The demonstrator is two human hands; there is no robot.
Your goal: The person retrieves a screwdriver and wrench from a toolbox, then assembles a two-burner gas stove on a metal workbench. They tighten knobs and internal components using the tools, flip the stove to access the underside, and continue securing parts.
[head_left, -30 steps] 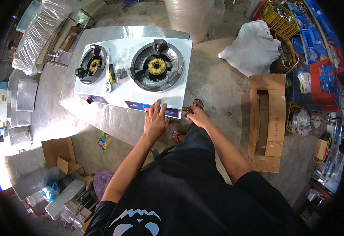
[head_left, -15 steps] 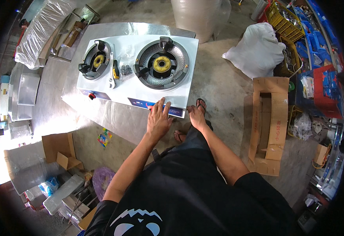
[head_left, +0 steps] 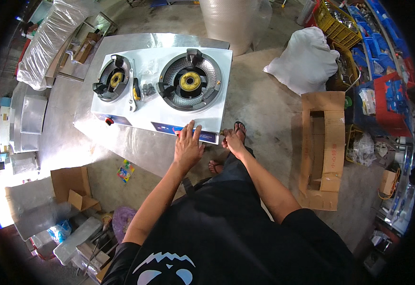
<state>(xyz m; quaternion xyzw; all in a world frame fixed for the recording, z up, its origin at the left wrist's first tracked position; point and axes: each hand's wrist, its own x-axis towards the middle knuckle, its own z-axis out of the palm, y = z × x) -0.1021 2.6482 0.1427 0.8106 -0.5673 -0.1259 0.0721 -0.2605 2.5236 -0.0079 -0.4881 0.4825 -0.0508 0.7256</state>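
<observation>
Head view: you stand over a white two-burner stove (head_left: pixel 143 111), which sits on a sheet-metal table (head_left: pixel 85 102) ahead of you and slightly to your left. Your left hand (head_left: pixel 187 148) grips nothing; its fingers are spread over the stove's front edge, the tips on the white top, just beside a red knob on the blue panel. Your right hand (head_left: pixel 235 142) is at the stove's right front corner with its fingers curled together; you cannot tell from here whether they grasp a small part there. Between the small burner (head_left: pixel 116 79) on the left and the large burner (head_left: pixel 190 81) on the right lie an adjustable wrench (head_left: pixel 132 105), a yellow-and-black handle (head_left: pixel 136 89), some small dark parts (head_left: pixel 148 89) and clear plastic (head_left: pixel 149 68). Another red knob (head_left: pixel 109 121) sits below the small burner. On the floor to your right is a cardboard carton (head_left: pixel 333 152), with a white sack (head_left: pixel 305 59) beyond it and a yellow crate (head_left: pixel 336 23) farther off.
</observation>
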